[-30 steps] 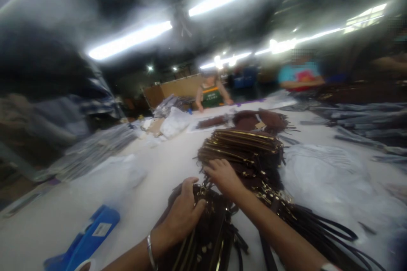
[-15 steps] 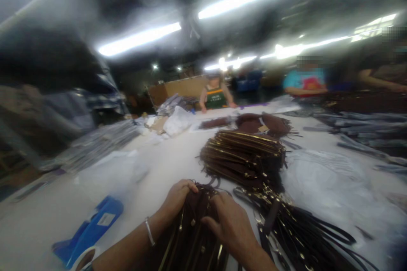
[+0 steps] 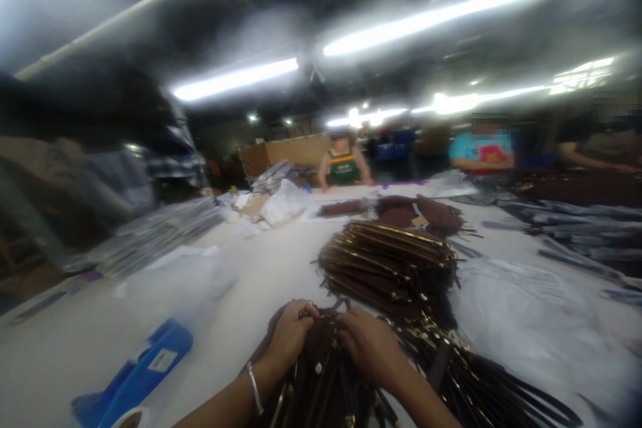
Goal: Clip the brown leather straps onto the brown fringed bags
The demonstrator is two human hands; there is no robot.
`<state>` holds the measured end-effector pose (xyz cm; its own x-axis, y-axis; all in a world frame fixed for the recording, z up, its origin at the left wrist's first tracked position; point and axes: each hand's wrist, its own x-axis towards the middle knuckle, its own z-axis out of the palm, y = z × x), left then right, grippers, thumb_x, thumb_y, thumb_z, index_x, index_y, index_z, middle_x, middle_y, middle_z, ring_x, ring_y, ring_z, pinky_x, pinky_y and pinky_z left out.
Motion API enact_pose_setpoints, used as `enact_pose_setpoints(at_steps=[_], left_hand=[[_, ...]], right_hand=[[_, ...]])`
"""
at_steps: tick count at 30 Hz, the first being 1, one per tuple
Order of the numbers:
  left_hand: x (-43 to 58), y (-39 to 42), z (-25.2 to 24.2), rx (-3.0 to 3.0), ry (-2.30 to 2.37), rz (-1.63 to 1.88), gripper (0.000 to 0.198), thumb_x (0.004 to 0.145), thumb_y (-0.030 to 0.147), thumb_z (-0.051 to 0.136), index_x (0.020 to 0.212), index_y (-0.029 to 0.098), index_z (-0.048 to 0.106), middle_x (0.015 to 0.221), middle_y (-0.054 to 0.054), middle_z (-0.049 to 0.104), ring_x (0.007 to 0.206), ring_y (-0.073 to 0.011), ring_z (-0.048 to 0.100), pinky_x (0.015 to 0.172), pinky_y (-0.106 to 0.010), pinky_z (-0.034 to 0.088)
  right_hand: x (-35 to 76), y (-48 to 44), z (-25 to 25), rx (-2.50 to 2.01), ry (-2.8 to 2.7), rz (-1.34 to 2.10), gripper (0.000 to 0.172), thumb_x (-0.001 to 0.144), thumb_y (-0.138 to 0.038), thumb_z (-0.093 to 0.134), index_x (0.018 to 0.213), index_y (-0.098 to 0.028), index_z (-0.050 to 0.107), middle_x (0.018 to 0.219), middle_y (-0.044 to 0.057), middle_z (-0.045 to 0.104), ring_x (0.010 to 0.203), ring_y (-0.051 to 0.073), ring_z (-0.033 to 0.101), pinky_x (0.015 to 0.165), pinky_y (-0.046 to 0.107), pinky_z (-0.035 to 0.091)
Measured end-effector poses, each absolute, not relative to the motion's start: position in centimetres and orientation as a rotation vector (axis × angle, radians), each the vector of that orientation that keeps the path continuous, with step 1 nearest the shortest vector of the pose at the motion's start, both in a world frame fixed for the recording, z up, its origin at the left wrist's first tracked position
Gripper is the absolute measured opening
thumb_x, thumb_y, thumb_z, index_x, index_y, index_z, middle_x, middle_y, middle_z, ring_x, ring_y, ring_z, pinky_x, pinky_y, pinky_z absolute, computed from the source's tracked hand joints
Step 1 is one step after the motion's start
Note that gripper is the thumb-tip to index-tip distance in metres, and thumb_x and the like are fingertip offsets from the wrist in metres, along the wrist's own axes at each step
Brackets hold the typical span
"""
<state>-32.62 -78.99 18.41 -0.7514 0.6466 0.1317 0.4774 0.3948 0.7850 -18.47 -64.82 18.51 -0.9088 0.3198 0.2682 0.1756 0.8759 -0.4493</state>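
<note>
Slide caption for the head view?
Left hand and right hand on a dark brown bundle, a gold-trimmed brown pile beyond.

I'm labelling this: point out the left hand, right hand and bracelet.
Left hand [image 3: 291,337]: head view, back of hand.
Right hand [image 3: 370,344]: head view, back of hand.
Bracelet [image 3: 254,388]: head view, middle of band.

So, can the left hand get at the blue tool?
Probably yes: the blue tool lies mostly uncovered on the table, left of the left hand, no pile between. The hand would first leave the brown pile.
</note>
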Motion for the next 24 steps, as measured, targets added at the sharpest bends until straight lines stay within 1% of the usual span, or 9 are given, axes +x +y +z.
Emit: enact_pose_setpoints(at_steps=[4, 9, 11, 13, 15, 17, 19, 22, 24], left_hand=[[-32.9, -79.2, 18.0, 1.087, 2.375, 1.288, 0.025, 0.069, 0.013, 0.041, 0.071, 0.018, 0.066, 0.090, -0.004, 0.062, 0.093, -0.0193, 0.056, 0.089, -0.032, 0.041], [-33.7, -78.2, 18.7, 1.346, 2.351, 0.929, 0.033, 0.073, 0.012, 0.037, 0.084, 0.020, 0.068, 0.093, -0.004, 0.064, 0.094, -0.0201, 0.054, 0.091, -0.033, 0.040], [-34.1, -77.8, 18.9, 1.311, 2.417, 0.808, 0.032, 0.074, 0.012, 0.037, 0.085, 0.018, 0.067, 0.090, -0.006, 0.063, 0.093, -0.0215, 0.053, 0.089, -0.033, 0.040], [-34.4, -77.6, 18.8, 1.228, 2.479, 0.760, 0.032, 0.075, 0.013, 0.037, 0.088, 0.015, 0.066, 0.092, -0.008, 0.063, 0.095, -0.0225, 0.053, 0.089, -0.033, 0.041], [-34.3, -77.6, 18.6, 1.168, 2.498, 0.771, 0.038, 0.076, 0.014, 0.038, 0.103, 0.014, 0.064, 0.104, -0.010, 0.061, 0.102, -0.0221, 0.053, 0.094, -0.032, 0.040], [-33.8, -77.8, 18.5, 1.156, 2.496, 0.803, 0.048, 0.078, 0.013, 0.038, 0.122, 0.015, 0.056, 0.118, -0.010, 0.055, 0.108, -0.0201, 0.052, 0.099, -0.029, 0.038], [-33.1, -78.0, 18.6, 1.214, 2.491, 0.826, 0.056, 0.077, 0.011, 0.037, 0.132, 0.018, 0.048, 0.127, -0.009, 0.048, 0.107, -0.0177, 0.054, 0.100, -0.025, 0.038], [-32.3, -78.2, 19.0, 1.384, 2.472, 0.836, 0.060, 0.075, 0.005, 0.036, 0.131, 0.026, 0.048, 0.130, -0.005, 0.044, 0.101, -0.0145, 0.057, 0.096, -0.022, 0.041], [-32.2, -78.3, 19.1, 1.459, 2.470, 0.804, 0.055, 0.075, 0.003, 0.036, 0.120, 0.028, 0.055, 0.125, -0.003, 0.046, 0.095, -0.0129, 0.058, 0.092, -0.022, 0.043]], right_hand=[[-19.1, -64.3, 19.1, -0.335, -2.739, 0.594, 0.018, 0.084, -0.019, 0.049, 0.092, -0.025, 0.063, 0.088, 0.001, 0.065, 0.080, 0.018, 0.062, 0.067, 0.026, 0.036], [-20.0, -63.1, 19.6, -0.253, -2.796, 0.647, 0.024, 0.091, -0.022, 0.042, 0.094, -0.027, 0.066, 0.088, 0.000, 0.071, 0.083, 0.016, 0.065, 0.068, 0.024, 0.037], [-20.6, -62.5, 19.7, -0.189, -2.836, 0.648, 0.026, 0.092, -0.024, 0.043, 0.094, -0.028, 0.069, 0.089, 0.001, 0.072, 0.083, 0.016, 0.066, 0.067, 0.023, 0.038], [-21.3, -62.2, 19.7, -0.152, -2.884, 0.643, 0.026, 0.091, -0.026, 0.045, 0.095, -0.028, 0.070, 0.091, 0.001, 0.073, 0.084, 0.017, 0.066, 0.068, 0.023, 0.039], [-22.0, -62.0, 19.8, -0.145, -2.950, 0.593, 0.024, 0.090, -0.028, 0.048, 0.095, -0.027, 0.071, 0.091, 0.003, 0.073, 0.085, 0.018, 0.066, 0.069, 0.024, 0.039], [-22.8, -62.0, 19.7, -0.131, -3.000, 0.501, 0.024, 0.088, -0.030, 0.049, 0.091, -0.024, 0.072, 0.091, 0.006, 0.073, 0.085, 0.020, 0.066, 0.068, 0.025, 0.039], [-23.4, -62.1, 19.6, -0.112, -3.015, 0.433, 0.025, 0.088, -0.028, 0.048, 0.089, -0.021, 0.072, 0.092, 0.009, 0.072, 0.083, 0.022, 0.066, 0.068, 0.026, 0.039], [-23.7, -62.3, 19.3, -0.112, -3.001, 0.456, 0.026, 0.087, -0.022, 0.045, 0.094, -0.019, 0.071, 0.094, 0.010, 0.072, 0.084, 0.021, 0.065, 0.069, 0.026, 0.038], [-23.4, -62.3, 18.9, -0.154, -2.992, 0.490, 0.026, 0.087, -0.023, 0.045, 0.091, -0.019, 0.070, 0.090, 0.008, 0.072, 0.081, 0.019, 0.065, 0.067, 0.025, 0.036]])
